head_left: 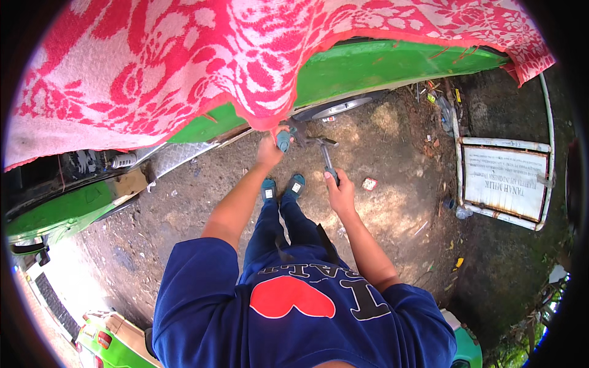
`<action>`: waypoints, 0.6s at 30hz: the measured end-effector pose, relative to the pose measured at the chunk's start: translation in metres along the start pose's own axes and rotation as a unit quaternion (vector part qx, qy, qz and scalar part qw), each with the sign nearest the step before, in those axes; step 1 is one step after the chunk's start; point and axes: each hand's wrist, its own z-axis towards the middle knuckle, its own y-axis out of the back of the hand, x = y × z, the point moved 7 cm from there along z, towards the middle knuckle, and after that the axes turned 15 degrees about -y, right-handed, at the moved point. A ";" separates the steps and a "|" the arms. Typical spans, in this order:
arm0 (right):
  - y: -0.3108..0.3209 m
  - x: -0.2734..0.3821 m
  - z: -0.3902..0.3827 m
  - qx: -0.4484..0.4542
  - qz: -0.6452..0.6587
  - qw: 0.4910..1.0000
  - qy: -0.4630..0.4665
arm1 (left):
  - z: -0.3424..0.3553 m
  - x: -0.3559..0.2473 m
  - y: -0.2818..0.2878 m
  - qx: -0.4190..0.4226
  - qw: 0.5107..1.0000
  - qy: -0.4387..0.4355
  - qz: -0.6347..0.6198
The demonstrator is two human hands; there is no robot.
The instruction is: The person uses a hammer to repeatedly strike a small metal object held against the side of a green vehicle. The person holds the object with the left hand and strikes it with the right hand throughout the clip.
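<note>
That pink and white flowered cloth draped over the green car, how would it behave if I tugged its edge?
The pink and white flowered cloth looks floppy: it sags in folds over the green car body. It probably slides on the smooth paint. Its weave looks thick, so likely fairly heavy for cloth.

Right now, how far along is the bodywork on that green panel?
Done: a red-and-white cloth covers the green vehicle. In hand: left hand holds a teal-handled tool at the panel's lower edge, right hand grips a hammer. What's left can't be judged; the worked spot is hidden.

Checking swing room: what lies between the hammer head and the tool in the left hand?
Nothing, in the head view: only bare dirt ground shows between the hammer head and the teal-handled tool in the left hand.
</note>
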 end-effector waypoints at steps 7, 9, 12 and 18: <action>-0.001 0.002 0.000 0.011 -0.023 0.999 -0.025 | 0.012 0.005 -0.003 0.062 0.996 0.053 0.024; -0.003 0.011 -0.001 0.027 -0.022 0.999 -0.021 | 0.014 0.007 -0.006 0.080 0.994 0.073 0.012; -0.008 0.022 -0.001 0.039 -0.016 0.999 -0.005 | 0.021 0.006 0.001 0.019 1.000 0.023 0.006; -0.014 0.050 0.005 0.046 -0.033 0.998 0.021 | 0.027 0.009 -0.004 0.002 0.998 0.027 -0.055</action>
